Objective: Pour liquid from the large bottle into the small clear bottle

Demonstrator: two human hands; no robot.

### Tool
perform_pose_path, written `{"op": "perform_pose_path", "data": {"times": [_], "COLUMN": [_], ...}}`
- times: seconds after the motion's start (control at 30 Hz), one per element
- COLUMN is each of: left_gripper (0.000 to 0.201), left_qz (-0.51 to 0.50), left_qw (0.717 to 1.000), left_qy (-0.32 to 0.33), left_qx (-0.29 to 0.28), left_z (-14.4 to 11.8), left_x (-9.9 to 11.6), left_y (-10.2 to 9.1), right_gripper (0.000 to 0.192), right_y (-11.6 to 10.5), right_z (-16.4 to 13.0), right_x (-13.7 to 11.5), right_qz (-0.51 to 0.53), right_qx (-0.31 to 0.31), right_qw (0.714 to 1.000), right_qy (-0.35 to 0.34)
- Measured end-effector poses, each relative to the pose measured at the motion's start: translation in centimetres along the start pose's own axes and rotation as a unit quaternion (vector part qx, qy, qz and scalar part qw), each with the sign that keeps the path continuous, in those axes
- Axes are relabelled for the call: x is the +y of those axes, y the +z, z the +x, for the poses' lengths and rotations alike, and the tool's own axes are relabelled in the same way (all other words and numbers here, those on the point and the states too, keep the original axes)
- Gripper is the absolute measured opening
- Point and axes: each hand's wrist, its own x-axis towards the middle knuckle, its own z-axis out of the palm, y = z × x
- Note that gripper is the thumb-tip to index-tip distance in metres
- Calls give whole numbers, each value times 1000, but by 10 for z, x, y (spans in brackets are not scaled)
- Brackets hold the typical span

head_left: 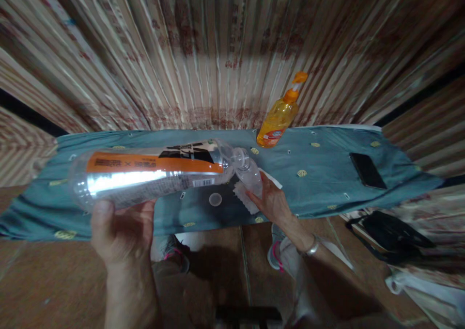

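Note:
My left hand (121, 227) holds a large clear plastic bottle (152, 171) with an orange and black label, tipped on its side with its open mouth pointing right. My right hand (271, 200) grips a small clear plastic bottle (250, 174) upright, its neck meeting the big bottle's mouth. A white cloth or tissue (244, 195) lies under my right hand. A small round clear cap (215, 199) rests on the teal cloth (319, 174) just left of it.
An orange pump dispenser bottle (279, 118) stands at the back of the cloth. A black phone (367, 170) lies at the right. A dark bag (392, 234) and white plastic bags sit on the floor at the right. A striped curtain hangs behind.

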Motion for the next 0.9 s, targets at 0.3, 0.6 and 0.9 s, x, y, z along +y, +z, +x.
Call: {"op": "perform_pose_path", "data": {"times": [0.3, 0.6, 0.9], "left_gripper": [72, 72, 71], "left_qz": [-7, -5, -1], "left_qw": [1000, 1000, 1000], "left_qy": [8, 2, 1], "left_qx": [6, 6, 17], "left_z": [-1, -2, -2], "left_x": [-1, -1, 0], "left_y": [-2, -4, -2], "right_gripper": [69, 71, 68], "right_y": [3, 3, 2], "right_z": [0, 0, 0], "right_x": [3, 3, 4], "right_qz": [11, 4, -13], "right_qx": [27, 40, 17], "right_qw": [999, 999, 1000], "right_qy": [-16, -28, -16]}}
